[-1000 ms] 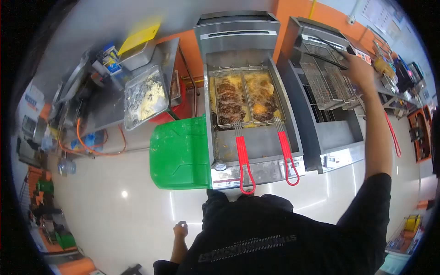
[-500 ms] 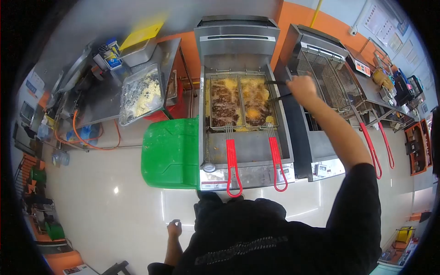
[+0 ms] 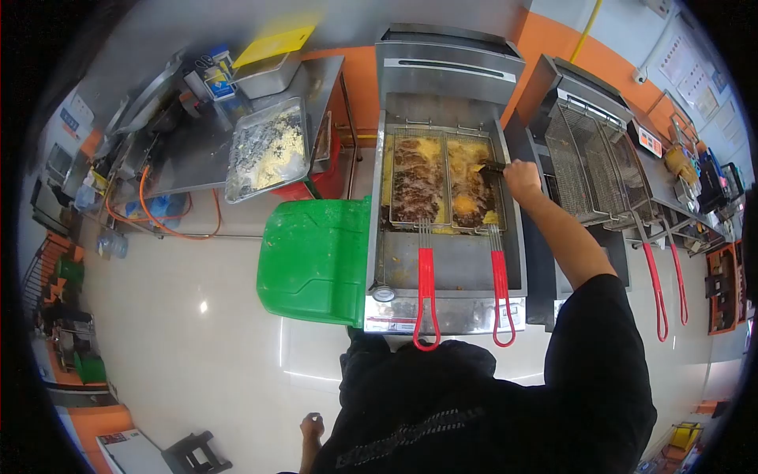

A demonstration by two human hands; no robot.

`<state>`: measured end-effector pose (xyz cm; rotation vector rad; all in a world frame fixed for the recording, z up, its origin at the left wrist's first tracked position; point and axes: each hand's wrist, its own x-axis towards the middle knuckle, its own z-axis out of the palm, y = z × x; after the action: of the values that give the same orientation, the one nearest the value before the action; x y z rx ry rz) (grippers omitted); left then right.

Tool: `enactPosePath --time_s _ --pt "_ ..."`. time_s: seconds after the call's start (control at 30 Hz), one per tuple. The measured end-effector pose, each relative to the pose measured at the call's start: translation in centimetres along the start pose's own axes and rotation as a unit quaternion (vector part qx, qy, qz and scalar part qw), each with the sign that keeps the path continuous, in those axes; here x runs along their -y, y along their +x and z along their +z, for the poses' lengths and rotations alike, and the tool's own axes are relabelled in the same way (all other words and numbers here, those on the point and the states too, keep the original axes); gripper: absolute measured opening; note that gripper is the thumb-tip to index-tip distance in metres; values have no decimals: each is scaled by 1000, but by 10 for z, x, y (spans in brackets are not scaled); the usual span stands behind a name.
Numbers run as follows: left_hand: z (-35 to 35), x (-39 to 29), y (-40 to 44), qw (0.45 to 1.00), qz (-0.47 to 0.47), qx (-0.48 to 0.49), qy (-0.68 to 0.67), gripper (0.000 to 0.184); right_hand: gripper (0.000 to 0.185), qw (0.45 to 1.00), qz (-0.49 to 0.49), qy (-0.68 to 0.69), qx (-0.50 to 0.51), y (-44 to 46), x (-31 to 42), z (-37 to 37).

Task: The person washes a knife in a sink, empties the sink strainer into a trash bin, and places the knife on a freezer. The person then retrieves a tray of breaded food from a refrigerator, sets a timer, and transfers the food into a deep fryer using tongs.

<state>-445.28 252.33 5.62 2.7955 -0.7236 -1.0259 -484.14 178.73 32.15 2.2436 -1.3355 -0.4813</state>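
Observation:
My right hand [image 3: 523, 182] is closed around a pair of black tongs [image 3: 493, 167], whose arms are close together over the right fry basket [image 3: 451, 178]. Bubbling oil and frying food [image 3: 466, 204] fill that basket; foam hides whether the tongs grip a piece. Beside it, the left fry basket [image 3: 392, 182] holds dark, foaming food as well. Both baskets sit in the steel deep fryer [image 3: 442, 272], their red handles [image 3: 426, 292] pointing towards me. My left hand [image 3: 313, 427] hangs low by my side, fingers curled; what it holds, if anything, is hidden.
A green lid-like plastic piece [image 3: 312, 261] adjoins the fryer's left side. Further left, a metal tray [image 3: 268, 150] of floury crumbs lies on a steel table [image 3: 185, 162]. A second fryer with wire baskets [image 3: 588, 162] stands to the right. An orange hose [image 3: 146, 201] hangs left.
The tongs' arms, spread apart before, have come together, and my right hand has lowered slightly. My view has shifted, so the fryer appears further right.

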Motion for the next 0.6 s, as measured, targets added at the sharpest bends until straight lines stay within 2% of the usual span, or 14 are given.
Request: enactPosePath --time_s 0.17,0.27,0.4,0.47,0.6 --pt "-11 -12 8 1000 4 -12 5 21 16 998 17 39 37 -7 10 8" --pt "-20 -26 28 999 21 -31 11 21 19 997 11 42 65 -19 6 -26" --pt "-38 -53 47 998 31 -35 -34 21 17 999 36 22 32 -31 -6 -50" --pt "-44 -64 52 998 47 -37 -34 22 17 999 31 15 31 -42 -16 -73" --pt "-46 -72 57 995 87 -45 -6 22 16 999 32 15 15 -49 -30 -71"
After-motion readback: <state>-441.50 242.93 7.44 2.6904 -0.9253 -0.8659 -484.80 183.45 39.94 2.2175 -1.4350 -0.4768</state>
